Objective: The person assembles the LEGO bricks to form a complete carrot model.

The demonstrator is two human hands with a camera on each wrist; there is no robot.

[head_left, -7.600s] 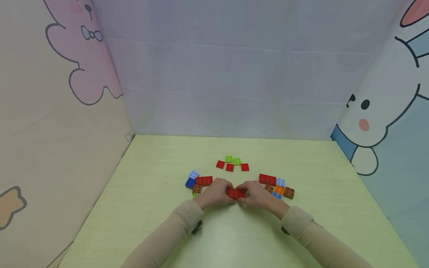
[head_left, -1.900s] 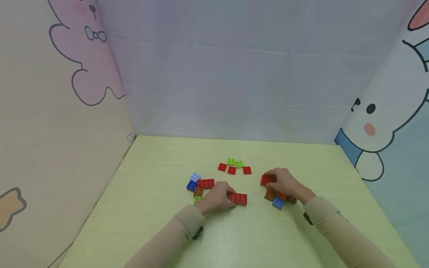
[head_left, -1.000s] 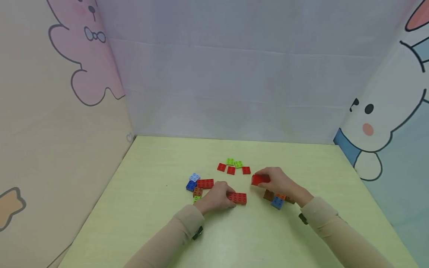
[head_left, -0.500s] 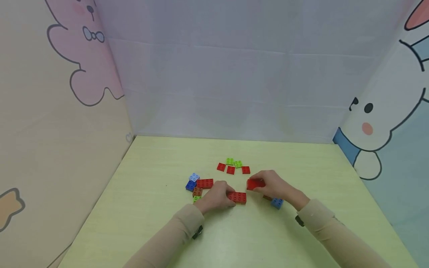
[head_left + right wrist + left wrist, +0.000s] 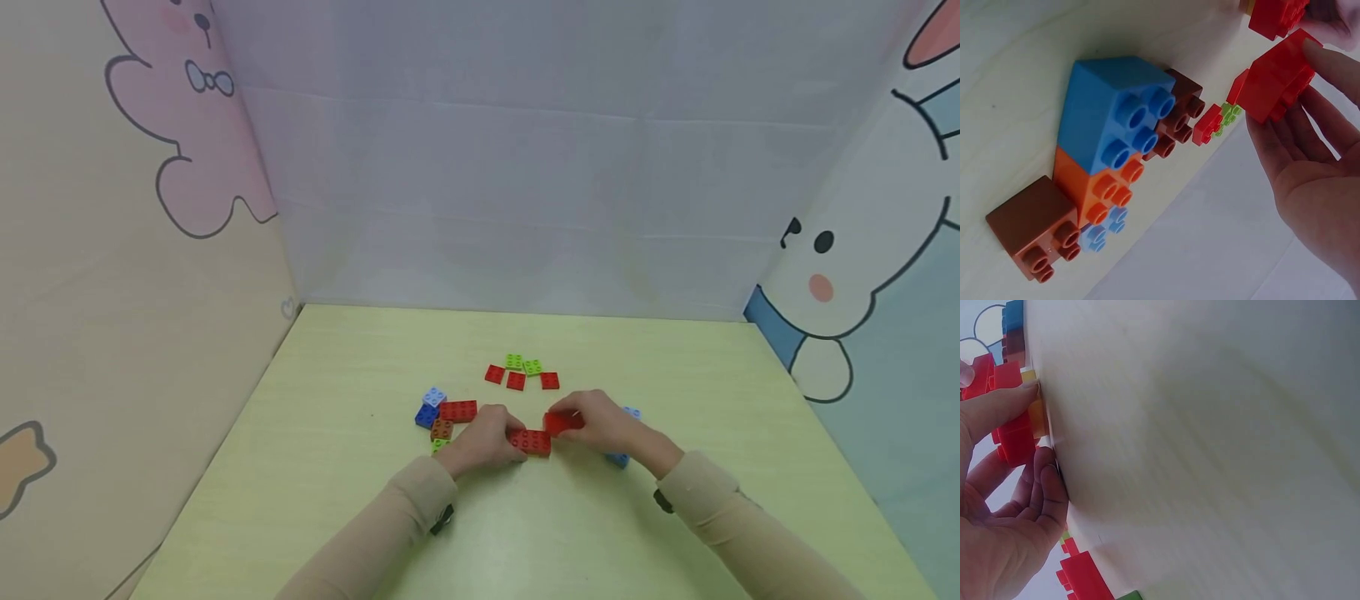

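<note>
My left hand grips a red brick at the middle of the table, its thumb across the near side. Beneath that red brick, orange-yellow bricks show in the left wrist view, low over the tabletop. Between thumb and fingers of my right hand is a long red brick, raised and tilted. It hangs just behind and to the right of the left hand's brick, close to its corner. In the right wrist view the held long brick shows a smooth side and studs.
Right of the hands lie a blue brick, an orange brick, brown bricks and a light blue brick. On the left sit a red brick and a dark blue brick. Small red and green pieces lie behind.
Earlier both hands were at the central red brick. The right hand then took the long red brick from the right-hand group and brought it leftward and nearer. The left hand stayed in place.
</note>
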